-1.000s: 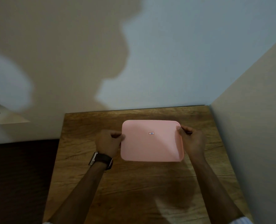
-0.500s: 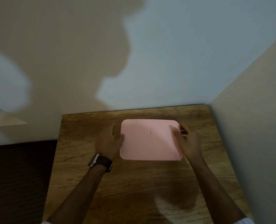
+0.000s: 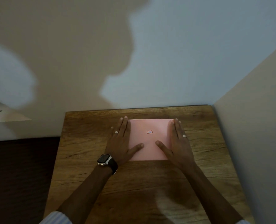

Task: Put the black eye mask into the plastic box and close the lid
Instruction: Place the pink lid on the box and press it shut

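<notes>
A pink lid [image 3: 149, 139] with a small red-framed sticker covers the plastic box, which lies on the far half of the wooden table [image 3: 134, 183]. The box body under the lid is hidden, and no black eye mask shows. My left hand [image 3: 122, 143] lies flat on the lid's left side, fingers straight and together, thumb spread across the pink surface. My right hand [image 3: 176, 141] lies flat on the lid's right side in the same way. Neither hand grips anything.
The table sits in a corner, with a pale wall [image 3: 166, 54] behind it and a side wall [image 3: 255, 143] along its right edge. Left of the table the floor is dark [image 3: 21, 175]. A white ledge [image 3: 6, 115] juts out at the left.
Both hands have let go of the lid's side edges and moved on top of it, now lying flat with fingers stretched out. The lid sits lower and level on the table.
</notes>
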